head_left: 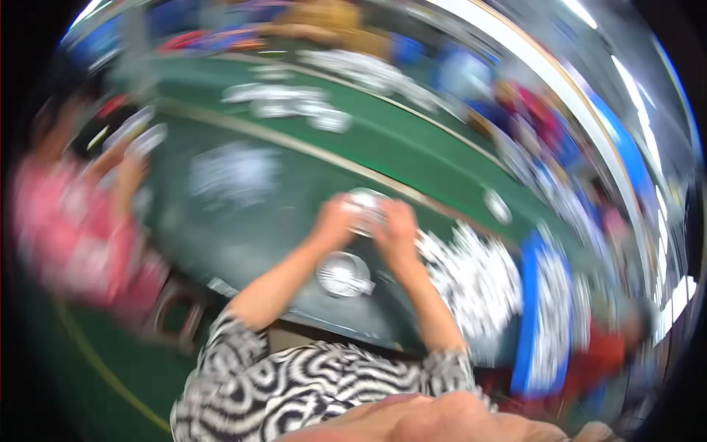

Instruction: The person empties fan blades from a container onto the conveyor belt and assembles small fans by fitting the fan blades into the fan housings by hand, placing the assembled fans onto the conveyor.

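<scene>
Both my hands are at the far side of the dark green work table, one on each side of a round, pale, shiny part (366,210). My left hand (340,221) grips its left edge and my right hand (395,225) its right edge; motion blur hides the fingertips. Closer to me, between my forearms, a second round part (343,274) with a ribbed or slotted face lies on the table, a small tab at its right side. Beside my right forearm spreads a large heap of thin white pieces (475,280), too smeared to name.
A blue bin (546,313) of similar white pieces stands at the right. Farther left lies a blurred pile of clear or whitish pieces (236,173). Beyond the table edge runs a green belt (398,158) carrying white parts (287,101). A person in pink (81,228) works at the left.
</scene>
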`<state>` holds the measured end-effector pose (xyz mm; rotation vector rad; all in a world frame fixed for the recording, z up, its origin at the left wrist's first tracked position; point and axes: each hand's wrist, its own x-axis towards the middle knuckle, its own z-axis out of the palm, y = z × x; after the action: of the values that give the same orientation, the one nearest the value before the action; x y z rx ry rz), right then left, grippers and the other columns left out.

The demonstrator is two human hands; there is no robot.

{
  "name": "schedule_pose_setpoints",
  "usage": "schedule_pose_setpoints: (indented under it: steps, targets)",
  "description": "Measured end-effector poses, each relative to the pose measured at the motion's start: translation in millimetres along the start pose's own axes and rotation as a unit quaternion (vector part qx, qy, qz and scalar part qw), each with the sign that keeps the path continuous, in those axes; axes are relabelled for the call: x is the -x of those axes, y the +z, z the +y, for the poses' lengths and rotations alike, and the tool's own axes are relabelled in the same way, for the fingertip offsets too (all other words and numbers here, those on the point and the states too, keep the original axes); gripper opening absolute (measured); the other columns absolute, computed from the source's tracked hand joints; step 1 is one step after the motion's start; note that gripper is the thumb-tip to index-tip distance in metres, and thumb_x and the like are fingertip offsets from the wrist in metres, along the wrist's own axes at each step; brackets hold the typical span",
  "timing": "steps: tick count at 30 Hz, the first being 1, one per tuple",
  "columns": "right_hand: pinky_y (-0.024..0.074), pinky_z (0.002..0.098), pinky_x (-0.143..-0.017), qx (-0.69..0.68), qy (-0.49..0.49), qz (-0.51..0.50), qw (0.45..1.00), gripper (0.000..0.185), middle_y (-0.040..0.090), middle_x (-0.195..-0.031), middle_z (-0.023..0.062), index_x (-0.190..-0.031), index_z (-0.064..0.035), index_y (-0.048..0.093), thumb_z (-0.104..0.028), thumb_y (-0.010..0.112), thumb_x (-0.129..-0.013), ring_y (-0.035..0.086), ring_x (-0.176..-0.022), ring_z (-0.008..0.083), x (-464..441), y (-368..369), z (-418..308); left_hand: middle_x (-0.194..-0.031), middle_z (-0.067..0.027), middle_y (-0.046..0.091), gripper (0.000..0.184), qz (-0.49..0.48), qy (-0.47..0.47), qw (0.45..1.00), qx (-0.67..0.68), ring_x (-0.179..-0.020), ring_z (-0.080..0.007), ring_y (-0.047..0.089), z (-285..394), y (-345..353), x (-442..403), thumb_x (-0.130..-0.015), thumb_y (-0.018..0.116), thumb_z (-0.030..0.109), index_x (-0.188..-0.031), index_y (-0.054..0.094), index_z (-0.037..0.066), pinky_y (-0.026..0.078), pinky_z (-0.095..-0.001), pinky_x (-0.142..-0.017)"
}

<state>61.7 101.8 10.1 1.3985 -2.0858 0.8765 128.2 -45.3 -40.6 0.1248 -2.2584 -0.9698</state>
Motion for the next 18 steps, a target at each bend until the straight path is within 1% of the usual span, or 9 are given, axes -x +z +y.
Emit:
schedule_pose_setpoints:
  steps: [1,2,3,4,7,9,13,16,18]
  targets:
    - [0.0475,0.0423,-0.085,0.015,0.026,0.009,1.000,0.046,0.056,-0.109,0.0178,-0.113,-0.0023,0.056,-0.010,0.067,-0.069,0.054,-0.101,0.0360,3,-10,3,-0.089,-0.0154,0.065,0.022,0.022,-0.200,0.949,0.244,-0.077,-0.0235,0.063,8,5,-4,-0.079,0.064,0.016,-0.094,0.061,0.000,0.050,-0.0354,-0.068]
    - [0.0469,0.0419,-0.085,0.029,0.031,0.026,0.999,0.049,0.055,-0.110,0.0181,-0.114,-0.0026,0.055,-0.013,0.069,-0.068,0.052,-0.103,0.0360,3,-8,6,-0.091,-0.0131,0.066,0.026,0.008,-0.194,0.929,0.315,-0.079,-0.0200,0.062,2,7,-2,-0.081,0.063,0.016,-0.100,0.060,-0.002,0.050,-0.0337,-0.071]
    - [0.0420,0.0437,-0.090,-0.036,0.073,-0.007,0.997,0.052,0.057,-0.109,0.0196,-0.114,-0.0011,0.055,-0.019,0.073,-0.069,0.052,-0.104,0.0369,1,-15,8,-0.092,-0.0109,0.066,0.029,-0.008,-0.162,0.935,0.315,-0.081,-0.0167,0.061,6,2,-5,-0.082,0.062,0.015,-0.105,0.059,-0.003,0.049,-0.0306,-0.073]
    - [0.0431,0.0421,-0.089,-0.066,0.123,-0.056,0.989,0.055,0.058,-0.109,0.0200,-0.113,0.0002,0.056,-0.024,0.075,-0.069,0.054,-0.103,0.0359,9,-9,18,-0.092,-0.0098,0.065,0.029,-0.037,-0.187,0.920,0.343,-0.082,-0.0143,0.060,9,3,-5,-0.082,0.061,0.013,-0.105,0.059,-0.004,0.049,-0.0286,-0.074]
    - [0.0490,0.0352,-0.074,-0.188,0.237,-0.166,0.938,0.048,0.065,-0.090,0.0162,-0.101,0.0012,0.060,-0.029,0.078,-0.068,0.063,-0.083,0.0286,1,-27,14,-0.090,-0.0101,0.065,0.026,-0.083,-0.173,0.929,0.316,-0.080,-0.0130,0.059,32,-8,3,-0.082,0.062,0.013,-0.101,0.059,-0.004,0.048,-0.0286,-0.071]
    - [0.0489,0.0334,-0.070,-0.179,0.222,-0.167,0.944,0.046,0.066,-0.086,0.0151,-0.096,0.0018,0.061,-0.030,0.079,-0.067,0.063,-0.077,0.0238,8,-22,28,-0.086,-0.0110,0.065,0.027,-0.100,-0.141,0.942,0.289,-0.077,-0.0136,0.059,26,-1,4,-0.082,0.061,0.015,-0.100,0.059,-0.005,0.047,-0.0295,-0.069]
    - [0.0484,0.0338,-0.068,-0.287,0.236,-0.227,0.900,0.042,0.065,-0.083,0.0152,-0.091,0.0026,0.062,-0.031,0.077,-0.071,0.063,-0.076,0.0242,17,-20,39,-0.085,-0.0127,0.065,0.029,-0.125,-0.125,0.948,0.266,-0.078,-0.0143,0.059,30,-4,7,-0.082,0.061,0.017,-0.101,0.059,-0.005,0.047,-0.0296,-0.070]
    - [0.0480,0.0383,-0.067,-0.215,0.149,-0.163,0.951,0.045,0.063,-0.079,0.0185,-0.086,0.0029,0.061,-0.038,0.073,-0.071,0.062,-0.076,0.0322,24,-19,35,-0.092,-0.0099,0.065,0.029,-0.142,-0.140,0.933,0.298,-0.082,-0.0135,0.058,32,-7,7,-0.083,0.061,0.016,-0.104,0.059,-0.004,0.047,-0.0279,-0.076]
    - [0.0479,0.0406,-0.067,-0.185,0.155,-0.161,0.957,0.047,0.062,-0.080,0.0212,-0.085,0.0029,0.061,-0.040,0.072,-0.070,0.062,-0.079,0.0371,26,-14,37,-0.094,-0.0085,0.064,0.029,-0.164,-0.138,0.935,0.284,-0.084,-0.0133,0.058,27,-7,5,-0.084,0.061,0.015,-0.106,0.059,-0.004,0.047,-0.0277,-0.078]
